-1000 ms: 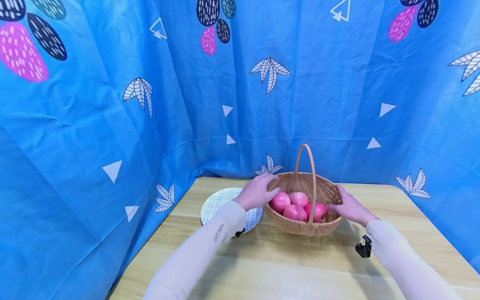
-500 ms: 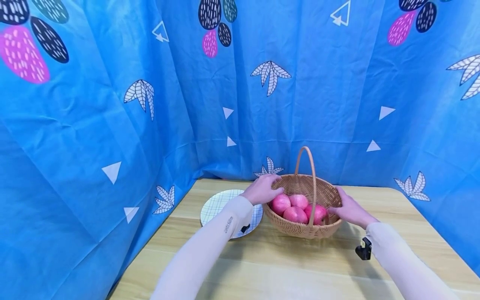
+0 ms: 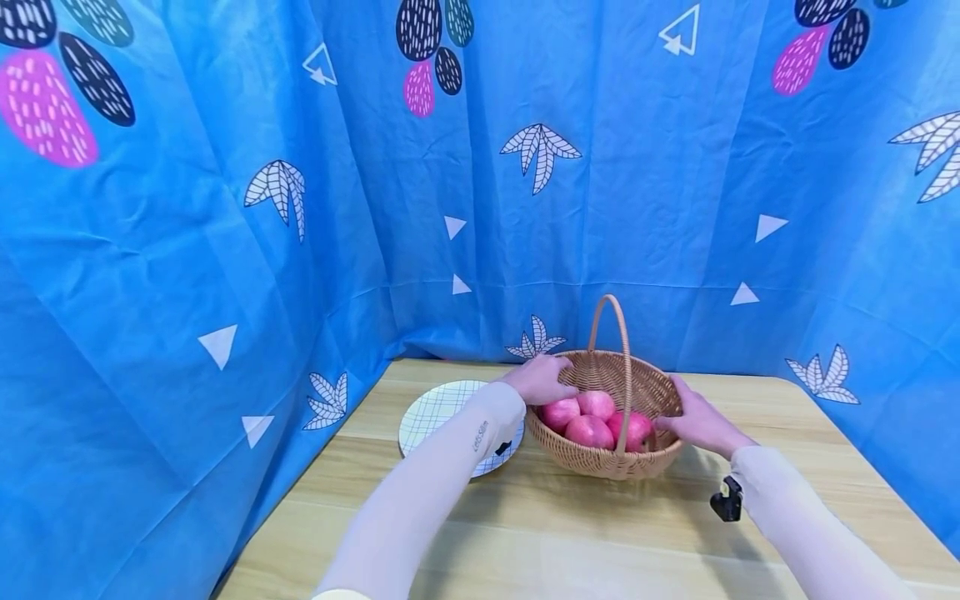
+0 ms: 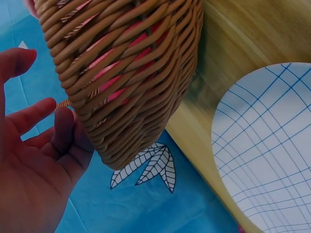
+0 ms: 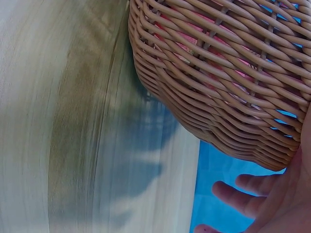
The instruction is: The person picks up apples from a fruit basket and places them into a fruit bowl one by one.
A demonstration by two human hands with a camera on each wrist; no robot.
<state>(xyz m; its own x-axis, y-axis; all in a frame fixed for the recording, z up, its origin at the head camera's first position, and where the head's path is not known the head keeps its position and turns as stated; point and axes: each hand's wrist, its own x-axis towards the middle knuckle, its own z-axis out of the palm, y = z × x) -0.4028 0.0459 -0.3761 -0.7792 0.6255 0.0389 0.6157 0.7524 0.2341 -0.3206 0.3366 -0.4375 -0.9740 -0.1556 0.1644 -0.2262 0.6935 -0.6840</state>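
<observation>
A brown wicker basket (image 3: 600, 462) with a tall arched handle (image 3: 624, 358) stands on the table and holds several round pink-red fruits (image 3: 588, 432). My left hand (image 3: 536, 379) is at the basket's left rim, reaching over it beside the leftmost fruit (image 3: 558, 412). In the left wrist view, its thumb and fingers (image 4: 31, 116) are spread apart with the fingers loosely bent by the rim. My right hand (image 3: 705, 421) rests against the right rim, thumb over the inside. Loosely extended fingers (image 5: 238, 196) show beyond the weave in the right wrist view.
A white plate (image 3: 438, 408) with a blue grid pattern lies left of the basket, partly under my left forearm. The wooden table (image 3: 570, 542) ends at the back against a blue patterned cloth (image 3: 637, 208), which also hangs along both sides.
My left hand has moved right, farther over the basket's left rim toward the fruits. My right hand stays at the right rim, and the basket stands where it was.
</observation>
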